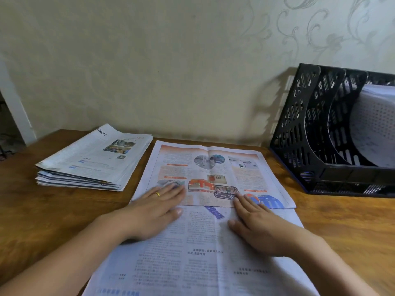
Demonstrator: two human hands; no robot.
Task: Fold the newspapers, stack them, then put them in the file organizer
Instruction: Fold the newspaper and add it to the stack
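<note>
- Newspaper [205, 248] was laid open on the wooden desk [42, 210], reaching from near the desk's far edge down to its near edge, with a colour-printed upper part [213, 167] folded over and lying on the plain text page below.
- The left hand [154, 212] was laid flat, its grip apart with straight fingers pressed on the lower left corner of the colour part; a gold ring [157, 194] was worn on one finger.
- The right hand [260, 227] was likewise spread flat, grip apart and clamped on nothing, with its fingertips [237, 196] set at the lower edge of the colour part and the palm on the text page.
- A stack of folded newspapers [94, 159] was placed toward the desk's far left corner, just beside the open sheet and apart from both hands.
- A black perforated file organizer [316, 129] was stood at the desk's far right, against the patterned wall [149, 60]; white paper [376, 124] was seen in one of its right-hand compartments.
</note>
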